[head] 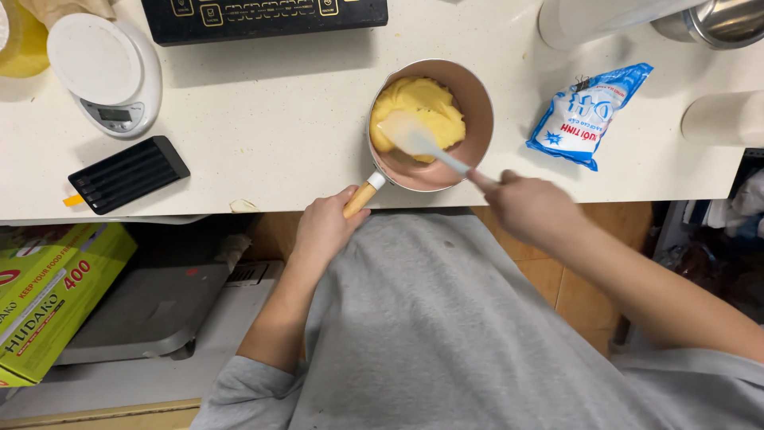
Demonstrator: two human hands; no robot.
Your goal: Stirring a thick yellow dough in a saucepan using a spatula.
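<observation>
A small pink saucepan (476, 135) stands on the white counter near its front edge, with thick yellow dough (422, 107) heaped in its far left side. My left hand (322, 227) grips the pan's wooden handle (360, 199) just past the counter edge. My right hand (529, 209) holds a pale translucent spatula (414, 137) by its light blue handle. The spatula's blade lies over the dough inside the pan.
A blue and white bag (585, 115) lies right of the pan. A white kitchen scale (107, 72) and a black ridged block (127, 173) sit at left, a black cooktop (263, 16) at the back. A yellow-green box (48, 295) lies below the counter.
</observation>
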